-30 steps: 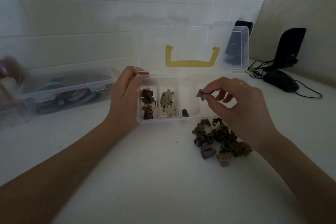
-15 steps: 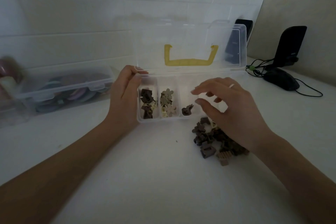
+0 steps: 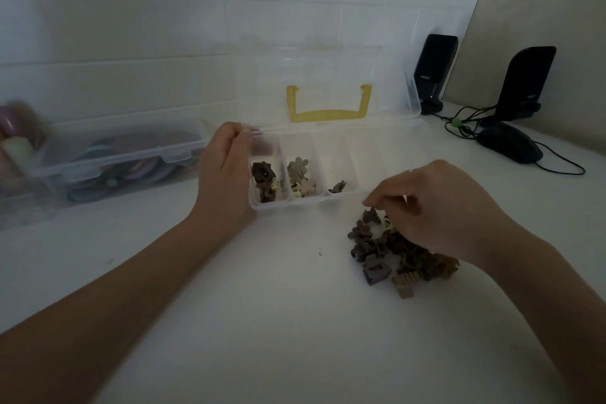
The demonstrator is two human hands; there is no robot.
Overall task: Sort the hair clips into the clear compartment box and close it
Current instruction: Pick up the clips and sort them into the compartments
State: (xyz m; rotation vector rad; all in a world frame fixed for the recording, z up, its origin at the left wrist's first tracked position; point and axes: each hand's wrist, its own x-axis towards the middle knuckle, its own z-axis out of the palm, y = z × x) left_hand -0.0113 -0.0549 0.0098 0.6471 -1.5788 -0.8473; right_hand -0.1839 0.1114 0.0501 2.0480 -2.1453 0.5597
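Clips (image 3: 398, 248) heaped on table (image 3: 262, 321), lower right of centre, just below open box (image 3: 331, 170). Small, light, stiff; best pinched singly by the edges. Right hand (image 3: 436, 207) fingertips pinching topmost clip. Left hand (image 3: 226, 170) clasps box's left end.

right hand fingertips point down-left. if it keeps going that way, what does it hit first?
Most likely the top of the loose clip pile: the right hand has its fingertips just above a brown clip there. Contact unclear.

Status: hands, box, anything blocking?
Left hand steadying box, lid up. Right hand pinching at clip pile. Three compartments started. Nothing blocking.
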